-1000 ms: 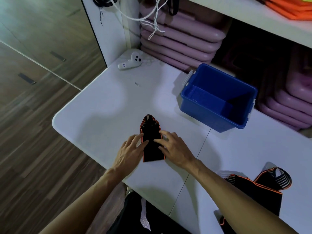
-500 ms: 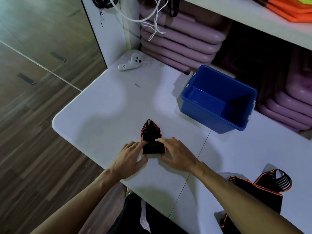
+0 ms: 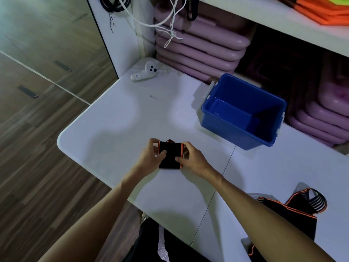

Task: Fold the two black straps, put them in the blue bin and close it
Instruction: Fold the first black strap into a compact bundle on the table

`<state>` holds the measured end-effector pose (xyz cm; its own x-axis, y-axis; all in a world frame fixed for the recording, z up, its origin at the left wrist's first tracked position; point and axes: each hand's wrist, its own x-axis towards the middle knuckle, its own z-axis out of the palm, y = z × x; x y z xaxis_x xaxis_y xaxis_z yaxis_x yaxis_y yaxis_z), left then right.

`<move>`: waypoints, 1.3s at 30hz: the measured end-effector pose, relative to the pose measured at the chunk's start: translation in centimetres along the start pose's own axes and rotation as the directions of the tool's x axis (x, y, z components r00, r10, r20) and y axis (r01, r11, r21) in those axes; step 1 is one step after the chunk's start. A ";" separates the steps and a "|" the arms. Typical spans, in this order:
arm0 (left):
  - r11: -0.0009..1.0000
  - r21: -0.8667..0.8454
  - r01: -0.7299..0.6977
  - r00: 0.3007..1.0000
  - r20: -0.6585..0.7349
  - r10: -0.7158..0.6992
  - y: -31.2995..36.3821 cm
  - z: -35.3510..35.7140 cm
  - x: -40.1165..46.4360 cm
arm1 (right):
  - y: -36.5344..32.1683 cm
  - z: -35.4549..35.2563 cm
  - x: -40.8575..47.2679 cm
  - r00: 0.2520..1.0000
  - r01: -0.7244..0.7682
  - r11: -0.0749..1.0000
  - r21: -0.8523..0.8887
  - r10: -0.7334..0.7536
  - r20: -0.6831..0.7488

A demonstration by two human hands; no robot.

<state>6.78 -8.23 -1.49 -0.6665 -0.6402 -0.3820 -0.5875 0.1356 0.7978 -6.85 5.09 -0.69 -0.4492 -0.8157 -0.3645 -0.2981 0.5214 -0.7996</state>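
Observation:
A black strap with orange edging [image 3: 170, 155], folded into a small square, lies on the white table [image 3: 113, 125]. My left hand [image 3: 150, 157] grips its left edge and my right hand [image 3: 192, 159] grips its right edge, thumbs pressed on top. The second black strap [image 3: 294, 212] lies unfolded at the table's near right, partly behind my right forearm. The blue bin [image 3: 241, 112] stands open and empty to the upper right of my hands. No lid is in view.
A white controller [image 3: 144, 73] lies at the table's far left corner, a small screw [image 3: 152, 97] nearer the middle. Stacked pink step boards [image 3: 198, 46] fill the shelf behind the bin. White cords [image 3: 170, 25] hang above. Wooden floor is left of the table edge.
The strap went from a long flat strip to a short folded square. Both hands moved from pressing on its near end to gripping its two sides.

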 end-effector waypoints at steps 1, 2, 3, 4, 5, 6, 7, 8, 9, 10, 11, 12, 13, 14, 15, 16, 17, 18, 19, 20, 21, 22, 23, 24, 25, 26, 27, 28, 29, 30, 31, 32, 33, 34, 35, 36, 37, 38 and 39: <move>1.000 -0.023 0.019 0.999 0.035 -0.018 0.3 -0.2 0.1 | -0.1 -0.1 0.1 1.000 -0.010 1.000 0.026 0.010 0.001; 0.999 -0.022 0.025 0.998 0.060 -0.024 0.5 -0.4 0.2 | 0.0 -0.2 0.2 1.000 -0.021 0.999 0.044 0.021 0.001; 1.000 -0.017 0.020 0.997 0.078 -0.019 0.6 -0.5 0.3 | -0.1 -0.2 0.2 1.000 -0.025 0.998 0.061 0.025 0.001; 1.000 -0.010 0.001 0.996 0.088 0.000 0.8 -0.7 0.3 | -0.1 -0.2 0.1 1.000 -0.025 0.998 0.066 0.025 -0.001; 0.999 0.010 -0.043 0.995 0.085 0.042 1.0 -0.8 0.4 | -0.2 -0.2 0.0 1.000 -0.016 0.998 0.063 0.017 -0.016; 0.993 0.042 -0.110 0.992 0.069 0.107 1.2 -0.8 0.4 | -0.2 -0.1 -0.2 0.999 0.001 0.999 0.052 0.001 -0.049; 0.978 0.086 -0.192 0.981 0.045 0.189 1.4 -0.7 0.3 | -0.2 0.0 -0.4 0.995 0.027 0.999 0.037 -0.023 -0.095; 0.946 0.145 -0.291 0.957 0.024 0.291 1.5 -0.5 0.2 | -0.1 0.1 -0.7 0.987 0.056 0.998 0.024 -0.052 -0.150; 0.895 0.219 -0.388 0.919 0.017 0.394 1.5 -0.1 0.0 | 0.0 0.1 -1.1 0.978 0.081 0.997 0.009 -0.077 -0.196; 0.835 0.291 -0.466 0.877 0.028 0.479 1.6 0.3 -0.2 | 0.3 0.2 -1.5 0.970 0.096 0.995 -0.008 -0.096 -0.223; 0.782 0.343 -0.521 0.841 0.050 0.539 1.4 0.7 -0.4 | 0.7 0.3 -2.1 0.968 0.107 0.994 -0.036 -0.112 -0.226; 0.739 0.379 -0.557 0.815 0.078 0.574 1.2 1.1 -0.7 | 1.2 0.4 -2.6 0.969 0.118 0.990 -0.077 -0.132 -0.210; 0.704 0.405 -0.583 0.796 0.113 0.594 0.6 1.5 -1.0 | 1.8 0.7 -3.2 0.970 0.137 0.983 -0.126 -0.158 -0.184; 0.675 0.426 -0.602 0.784 0.155 0.602 0.0 1.6 -1.4 | 2.4 0.9 -3.8 0.970 0.159 0.971 -0.177 -0.187 -0.155; 0.651 0.437 -0.620 0.773 0.198 0.603 -0.9 1.7 -1.6 | 3.0 1.2 -4.5 0.968 0.179 0.956 -0.230 -0.213 -0.132; 0.639 0.434 -0.635 0.764 0.236 0.600 -1.8 1.6 -1.9 | 3.5 1.4 -5.1 0.966 0.185 0.935 -0.301 -0.230 -0.119; 0.633 0.417 -0.653 0.753 0.265 0.602 -2.6 1.4 -2.0 | 3.9 1.7 -5.6 0.964 0.180 0.907 -0.381 -0.240 -0.116; 0.628 0.400 -0.668 0.741 0.285 0.608 -3.1 1.2 -2.1 | 4.0 2.1 -6.1 0.962 0.165 0.877 -0.451 -0.245 -0.124; 0.622 0.387 -0.681 0.730 0.292 0.618 -3.4 1.1 -2.0 | 4.0 2.4 -6.3 0.959 0.145 0.858 -0.493 -0.244 -0.141; 0.618 0.379 -0.689 0.723 0.291 0.627 -3.4 1.2 -1.8 | 4.0 2.7 -6.4 0.957 0.123 0.853 -0.507 -0.238 -0.168; 0.618 0.368 -0.695 0.717 0.285 0.636 -3.1 1.3 -1.2 | 3.9 3.0 -6.4 0.952 0.097 0.858 -0.504 -0.228 -0.204; 0.626 0.354 -0.695 0.717 0.284 0.636 -2.7 1.6 -0.5 | 3.8 3.1 -6.2 0.943 0.066 0.866 -0.496 -0.216 -0.252; 0.629 0.347 -0.696 0.717 0.292 0.633 -2.1 1.9 0.2 | 3.8 3.0 -5.9 0.931 0.031 0.871 -0.490 -0.203 -0.303; 0.624 0.350 -0.698 0.715 0.305 0.629 -1.2 2.3 0.9 | 3.7 2.6 -5.4 0.919 -0.010 0.876 -0.482 -0.182 -0.351; 0.618 0.354 -0.702 0.712 0.322 0.624 -0.4 2.7 1.7 | 3.7 2.2 -5.0 0.906 -0.051 0.881 -0.470 -0.157 -0.393; 0.622 0.352 -0.700 0.714 0.327 0.619 0.5 3.1 2.4 | 3.6 1.6 -4.6 0.893 -0.088 0.885 -0.458 -0.133 -0.429; 0.640 0.342 -0.688 0.726 0.330 0.604 1.5 3.5 3.2 | 3.6 1.0 -4.1 0.879 -0.116 0.888 -0.445 -0.117 -0.462; 0.659 0.330 -0.676 0.737 0.335 0.587 2.4 3.8 4.0 | 3.5 0.3 -3.7 0.865 -0.136 0.892 -0.430 -0.104 -0.490; 0.670 0.323 -0.668 0.743 0.340 0.577 3.2 4.3 4.9 | 3.5 -0.2 -3.3 0.855 -0.152 0.897 -0.416 -0.092 -0.511; 0.671 0.326 -0.666 0.744 0.348 0.570 3.8 4.6 5.6 | 3.4 -0.7 -2.9 0.848 -0.167 0.898 -0.406 -0.079 -0.524; 0.661 0.330 -0.674 0.737 0.361 0.571 4.3 4.8 6.4 | 3.3 -1.0 -2.6 0.846 -0.184 0.896 -0.404 -0.065 -0.529; 0.635 0.340 -0.694 0.719 0.380 0.582 4.6 5.0 7.0 | 3.4 -1.3 -2.4 0.845 -0.200 0.892 -0.406 -0.053 -0.532; 0.607 0.345 -0.716 0.697 0.402 0.594 4.8 5.1 7.4 | 3.5 -1.4 -2.2 0.847 -0.215 0.885 -0.414 -0.042 -0.530; 0.590 0.346 -0.729 0.683 0.418 0.599 5.1 5.1 7.6 | 3.7 -1.5 -2.1 0.850 -0.230 0.877 -0.421 -0.030 -0.526; 0.583 0.342 -0.737 0.674 0.428 0.602 5.2 5.0 7.8 | 3.8 -1.6 -2.0 0.852 -0.242 0.873 -0.423 -0.017 -0.523; 0.578 0.341 -0.741 0.670 0.432 0.604 5.3 4.9 7.8 | 3.8 -1.6 -1.9 0.852 -0.250 0.873 -0.418 -0.006 -0.523; 0.573 0.338 -0.746 0.664 0.433 0.610 5.3 4.8 7.8 | 3.8 -1.6 -1.9 0.850 -0.255 0.876 -0.410 0.001 -0.527; 0.565 0.339 -0.752 0.658 0.430 0.618 5.3 4.8 7.8 | 3.8 -1.5 -1.9 0.848 -0.257 0.880 -0.401 0.006 -0.530; 0.561 0.344 -0.753 0.657 0.424 0.623 5.2 4.7 7.7 | 3.7 -1.4 -1.9 0.846 -0.257 0.883 -0.393 0.009 -0.533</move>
<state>-3.56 -8.85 -2.47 -0.9987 -0.0155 0.0477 0.0147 0.8183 0.5747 -8.26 8.95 -2.29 -0.8315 -0.5522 -0.0608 -0.4791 0.7681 -0.4249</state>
